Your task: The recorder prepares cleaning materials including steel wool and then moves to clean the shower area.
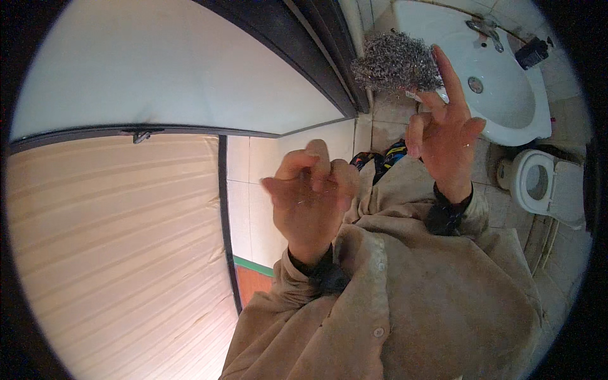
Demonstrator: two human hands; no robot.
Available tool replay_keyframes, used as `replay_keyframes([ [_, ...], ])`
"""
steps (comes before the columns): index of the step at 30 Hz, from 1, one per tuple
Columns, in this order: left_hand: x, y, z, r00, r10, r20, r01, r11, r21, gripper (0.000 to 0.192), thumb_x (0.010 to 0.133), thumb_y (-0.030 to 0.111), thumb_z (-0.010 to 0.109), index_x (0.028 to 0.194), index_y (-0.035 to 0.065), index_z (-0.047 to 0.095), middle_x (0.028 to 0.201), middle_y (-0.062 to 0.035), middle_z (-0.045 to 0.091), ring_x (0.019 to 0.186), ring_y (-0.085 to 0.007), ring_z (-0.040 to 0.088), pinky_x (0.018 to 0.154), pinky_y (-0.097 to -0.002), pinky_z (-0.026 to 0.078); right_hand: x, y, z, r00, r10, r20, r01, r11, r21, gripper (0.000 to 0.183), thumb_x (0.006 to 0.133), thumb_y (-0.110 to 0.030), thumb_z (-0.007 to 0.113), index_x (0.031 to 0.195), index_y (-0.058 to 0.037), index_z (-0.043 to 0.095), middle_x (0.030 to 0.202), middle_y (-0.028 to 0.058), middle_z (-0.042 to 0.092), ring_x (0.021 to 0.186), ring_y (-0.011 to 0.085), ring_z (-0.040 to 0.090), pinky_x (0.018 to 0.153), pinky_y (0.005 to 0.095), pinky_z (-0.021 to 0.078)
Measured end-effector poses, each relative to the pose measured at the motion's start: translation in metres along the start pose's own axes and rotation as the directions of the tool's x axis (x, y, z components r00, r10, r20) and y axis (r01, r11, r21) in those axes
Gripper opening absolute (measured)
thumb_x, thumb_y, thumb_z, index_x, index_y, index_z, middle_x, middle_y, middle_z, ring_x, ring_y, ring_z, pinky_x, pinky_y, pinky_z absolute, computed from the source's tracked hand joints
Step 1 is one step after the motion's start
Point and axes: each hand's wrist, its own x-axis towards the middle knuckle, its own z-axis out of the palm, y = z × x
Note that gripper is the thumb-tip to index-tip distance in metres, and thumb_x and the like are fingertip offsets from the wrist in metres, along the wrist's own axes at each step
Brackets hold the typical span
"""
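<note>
A grey steel wool scrubber [399,64] is at the tips of my right hand [446,128], between the index and middle fingers. That palm faces up, with the thumb and index finger spread and the other fingers bent. Lower and to the left, my left hand [311,204] is turned palm up and slightly blurred. Its fingers are loosely curled, the thumb stands apart, and nothing shows in it. Tiny shiny specks are on both palms. Dark cuffs show at both wrists under the sleeves of a beige buttoned garment [427,285].
A white washbasin [503,109] with a metal faucet [485,33] and a dark container [532,53] stands at upper right. Below it is a toilet [534,183] with its lid raised. A dark-framed panel door [166,71] and a pleated beige covering [118,228] fill the left side.
</note>
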Motion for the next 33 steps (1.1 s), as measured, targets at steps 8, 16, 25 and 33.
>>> replay_keyframes([
  [8,-0.004,-0.018,0.002,0.995,-0.044,-0.092,0.05,0.997,0.063,0.049,0.089,0.049,0.044,0.107,0.0054,0.057,0.068,0.0002,0.033,0.063,-0.0173,0.037,0.064,-0.0312,0.029,0.0,0.011,-0.009,0.992,0.094,-0.083,-0.06,0.938,0.341,0.083,0.084,-0.065,0.034,0.142,-0.0085,0.014,0.109,0.0087,0.059,0.05,0.0098,0.051,0.047,0.0227,0.0422],
  [16,-0.003,-0.021,-0.007,1.0,-0.018,0.0,0.017,0.979,0.203,0.053,0.09,0.049,0.04,0.112,0.0038,0.055,0.066,-0.0004,0.039,0.079,-0.0215,0.046,0.077,-0.0367,0.033,0.001,0.021,-0.017,0.985,0.17,-0.035,-0.108,0.757,0.644,0.072,0.087,-0.061,0.031,0.138,-0.0105,0.026,0.11,0.0174,0.058,0.053,0.0133,0.053,0.05,0.0235,0.0416],
  [25,-0.007,-0.014,-0.003,0.969,0.061,-0.24,0.072,0.858,0.509,0.061,0.075,0.049,0.065,0.1,-0.0067,0.061,0.072,-0.0068,0.056,0.071,-0.0141,0.054,0.067,-0.0273,0.042,0.002,0.021,-0.018,0.984,0.175,-0.041,-0.103,0.739,0.666,0.052,0.09,-0.056,0.033,0.116,-0.0119,0.046,0.101,0.0099,0.063,0.051,0.0099,0.04,0.051,0.0216,0.0332],
  [33,-0.006,-0.008,0.006,0.984,-0.026,-0.177,0.155,0.613,0.774,0.071,0.073,0.059,0.06,0.091,-0.009,0.063,0.058,-0.0042,0.052,0.046,-0.0086,0.043,0.042,-0.0222,0.028,0.002,0.015,-0.018,0.951,0.267,-0.155,-0.088,0.717,0.692,0.052,0.09,-0.054,0.036,0.103,-0.0071,0.055,0.087,0.0041,0.061,0.051,0.0108,0.037,0.055,0.0227,0.0336],
])
